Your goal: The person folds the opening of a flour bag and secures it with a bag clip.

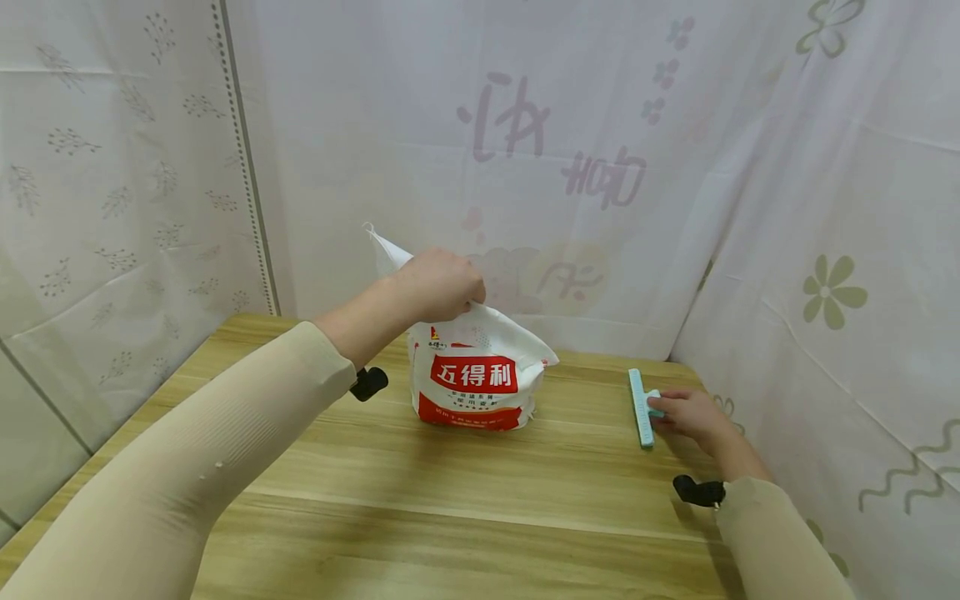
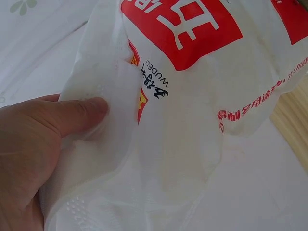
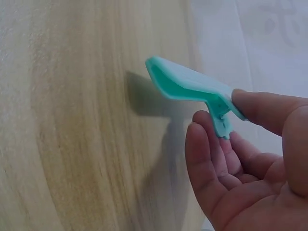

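Observation:
A white flour bag (image 1: 474, 375) with red print stands on the wooden table. My left hand (image 1: 442, 286) grips its gathered top, and the upper edge sticks up past the hand at the left. In the left wrist view the thumb (image 2: 84, 115) presses on the bag's white plastic (image 2: 173, 154). Off to the right, my right hand (image 1: 692, 414) holds a mint-green bag clip (image 1: 641, 408) by its handle. The right wrist view shows the clip (image 3: 187, 82) between thumb and fingers, its long bar pointing away from the palm and casting a shadow on the wood.
The wooden table (image 1: 360, 508) runs up to patterned curtains (image 1: 585, 108) at the back and on both sides. A black wrist mount (image 1: 697, 491) sits by the right sleeve; another black mount (image 1: 369, 384) shows under the left wrist.

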`<control>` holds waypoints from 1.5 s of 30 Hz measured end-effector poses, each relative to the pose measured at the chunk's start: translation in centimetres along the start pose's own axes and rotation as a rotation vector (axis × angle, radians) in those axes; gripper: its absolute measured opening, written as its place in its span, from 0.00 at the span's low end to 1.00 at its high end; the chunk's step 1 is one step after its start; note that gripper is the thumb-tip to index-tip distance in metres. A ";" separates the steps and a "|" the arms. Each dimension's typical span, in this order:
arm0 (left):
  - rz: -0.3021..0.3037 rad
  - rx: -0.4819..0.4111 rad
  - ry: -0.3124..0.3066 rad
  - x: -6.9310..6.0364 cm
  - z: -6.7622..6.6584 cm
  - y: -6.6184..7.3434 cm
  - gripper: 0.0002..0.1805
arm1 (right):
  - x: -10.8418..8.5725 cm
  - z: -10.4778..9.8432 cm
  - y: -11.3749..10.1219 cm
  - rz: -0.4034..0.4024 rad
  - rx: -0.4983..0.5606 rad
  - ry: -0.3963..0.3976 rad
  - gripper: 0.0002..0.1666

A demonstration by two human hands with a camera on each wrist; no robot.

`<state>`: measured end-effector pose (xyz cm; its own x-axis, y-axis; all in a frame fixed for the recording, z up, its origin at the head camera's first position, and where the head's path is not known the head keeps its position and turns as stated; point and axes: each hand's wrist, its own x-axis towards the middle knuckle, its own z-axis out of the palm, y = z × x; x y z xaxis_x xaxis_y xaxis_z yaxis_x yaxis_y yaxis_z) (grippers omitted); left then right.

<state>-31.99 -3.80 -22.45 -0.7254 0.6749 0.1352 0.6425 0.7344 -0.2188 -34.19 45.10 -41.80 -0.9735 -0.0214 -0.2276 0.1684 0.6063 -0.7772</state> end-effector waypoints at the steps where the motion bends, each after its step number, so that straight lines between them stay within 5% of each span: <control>1: -0.001 -0.002 0.000 0.0 0.0 0.0 0.09 | -0.1 -0.1 0.0 -0.004 0.024 -0.005 0.45; 17: -0.007 -0.008 0.001 0.0 0.1 -0.1 0.10 | -1.1 -0.4 -1.0 -0.047 0.337 0.009 0.52; 28: -0.008 -0.008 -0.002 -0.1 0.1 0.0 0.10 | -1.6 0.0 -2.0 -0.105 0.402 0.137 0.40; 45: -0.005 -0.032 0.005 -0.2 0.0 -0.1 0.10 | -2.0 0.6 -3.6 -0.172 0.349 0.273 0.47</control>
<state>-31.91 -4.00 -22.47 -0.7277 0.6712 0.1409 0.6463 0.7399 -0.1867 -32.74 42.51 -38.87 -0.9890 0.1401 0.0476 -0.0022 0.3078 -0.9514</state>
